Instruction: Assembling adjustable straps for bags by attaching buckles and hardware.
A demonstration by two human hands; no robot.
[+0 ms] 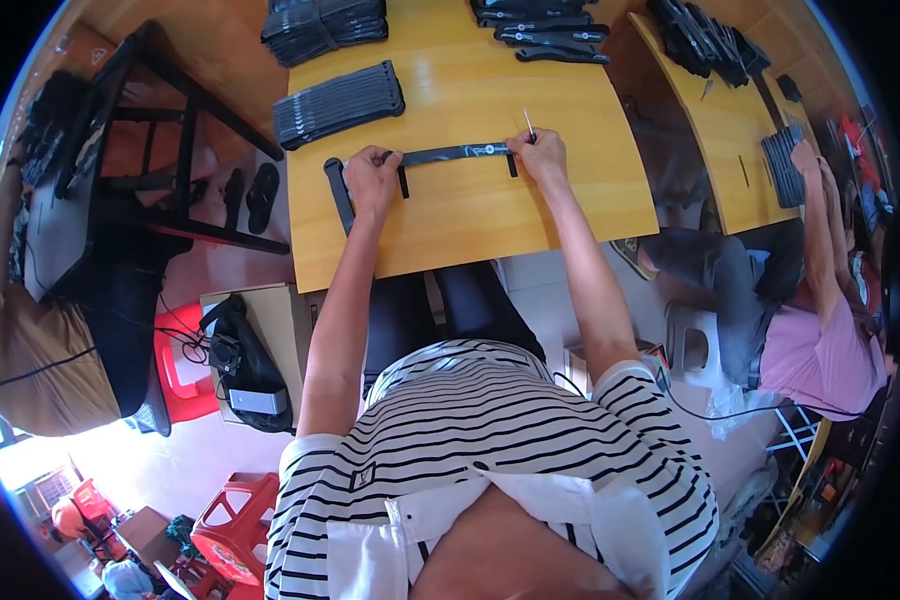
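A flat black strap (448, 155) with a pale printed mark is stretched between my hands just over the yellow table (470, 235). Its left end is pinched in my left hand (372, 180), and short dark tabs hang down near both ends. My right hand (540, 158) grips the other end; from the same fingers a thin pointed metal tool (528, 120) with a dark handle sticks up. Its exact kind is unclear. Beside my left wrist lies another black strap (340, 198), partly hidden by the hand and forearm.
A neat stack of black straps (338, 103) lies at the table's left, with a tied bundle (323, 28) behind it. More straps (552, 35) are piled at the far right. A co-worker's hands (808, 158) hold black straps (782, 165) at the right-hand table.
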